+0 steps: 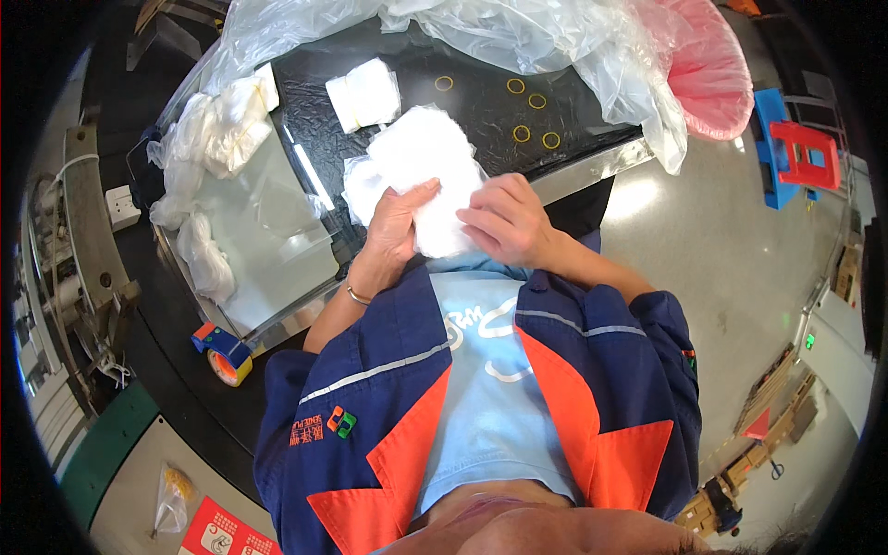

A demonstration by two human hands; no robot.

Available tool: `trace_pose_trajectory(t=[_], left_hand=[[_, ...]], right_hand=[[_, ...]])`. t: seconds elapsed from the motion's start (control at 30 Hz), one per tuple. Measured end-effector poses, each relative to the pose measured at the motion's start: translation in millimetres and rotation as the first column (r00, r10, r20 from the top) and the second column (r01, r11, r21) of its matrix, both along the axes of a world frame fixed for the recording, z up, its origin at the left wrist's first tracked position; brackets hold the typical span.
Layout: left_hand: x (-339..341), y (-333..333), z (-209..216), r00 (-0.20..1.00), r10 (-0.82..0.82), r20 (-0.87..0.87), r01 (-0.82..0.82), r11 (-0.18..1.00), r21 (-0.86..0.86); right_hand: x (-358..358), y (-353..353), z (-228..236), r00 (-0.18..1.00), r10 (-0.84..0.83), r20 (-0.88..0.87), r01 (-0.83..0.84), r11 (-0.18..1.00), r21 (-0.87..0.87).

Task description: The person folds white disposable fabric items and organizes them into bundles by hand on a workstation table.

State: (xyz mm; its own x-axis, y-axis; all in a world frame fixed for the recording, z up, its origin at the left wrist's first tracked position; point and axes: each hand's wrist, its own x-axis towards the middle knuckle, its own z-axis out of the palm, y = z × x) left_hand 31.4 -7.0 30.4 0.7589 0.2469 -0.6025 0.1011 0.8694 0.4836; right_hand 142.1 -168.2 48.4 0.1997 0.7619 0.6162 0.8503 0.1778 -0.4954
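Note:
A white stack of folded thin plastic bags (435, 166) is held up in front of me, above the near edge of the black table. My left hand (398, 222) grips its left side, with the thumb lying on top. At its lower right edge is my right hand (507, 220), fingers curled and slightly blurred; whatever they pinch is hidden. Behind the stack lies a smaller white bundle (363, 95) with a band around it. Several yellow rubber bands (522, 134) are scattered on the black tabletop (472, 116) at the far right.
Banded clear bag bundles (231, 129) lie on the left of the table, beside a tape dispenser (222, 353) at its corner. Clear plastic sheeting (518, 37) drapes the far edge. A pink-lined bin (708, 74) and a red and blue stool (800, 153) stand to the right.

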Motion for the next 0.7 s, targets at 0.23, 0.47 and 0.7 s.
trace_pose_trajectory(t=[0.23, 0.47, 0.7], left_hand=[[5.0, 1.7, 9.9, 0.998, -0.057, 0.001, 0.057, 0.998, -0.017], [2.6, -0.7, 6.7, 0.998, -0.053, 0.028, 0.053, 0.999, 0.000], [-2.1, -2.3, 0.6, 0.998, 0.016, 0.060, -0.011, 0.997, -0.082]], right_hand=[[10.7, -5.5, 14.7, 0.638, -0.357, -0.682, 0.236, 0.934, -0.268], [6.9, 7.9, 19.1, 0.707, -0.397, -0.586, 0.252, 0.915, -0.316], [1.6, 11.7, 22.3, 0.912, -0.379, -0.155, 0.354, 0.920, -0.167]])
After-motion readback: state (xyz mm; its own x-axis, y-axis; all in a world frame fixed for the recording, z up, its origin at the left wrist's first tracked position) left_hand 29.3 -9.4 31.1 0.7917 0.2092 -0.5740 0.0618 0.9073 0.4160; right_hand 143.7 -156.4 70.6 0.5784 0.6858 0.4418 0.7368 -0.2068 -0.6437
